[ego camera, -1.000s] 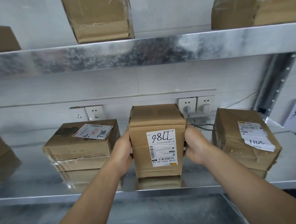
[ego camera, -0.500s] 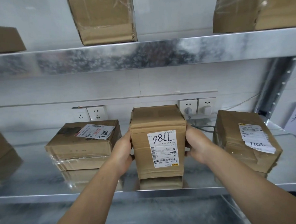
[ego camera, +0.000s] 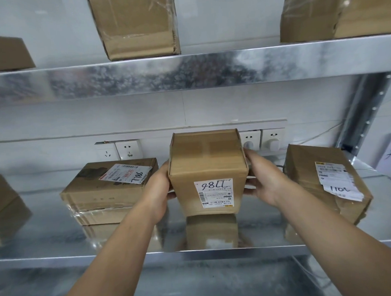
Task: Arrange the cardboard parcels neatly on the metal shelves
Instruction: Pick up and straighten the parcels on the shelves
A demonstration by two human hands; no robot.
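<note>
Cardboard parcel (ego camera: 206,170) upright, label (ego camera: 215,193) frontward, upside down; long axis unclear.

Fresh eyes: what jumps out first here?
The left hand and right hand grip the middle parcel by its sides; it stands on the lower shelf, label facing the camera. A flat parcel sits to its left, a crumpled parcel to its right.

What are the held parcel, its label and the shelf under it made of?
The held parcel: brown cardboard, likely corrugated, matte; creased corners and folded flap seams show it. Its label: white printed paper, probably adhesive. The shelf: likely galvanised sheet steel, shiny; mottled grey spangle, mirror-like reflections. Exact metal can't be confirmed.
</note>
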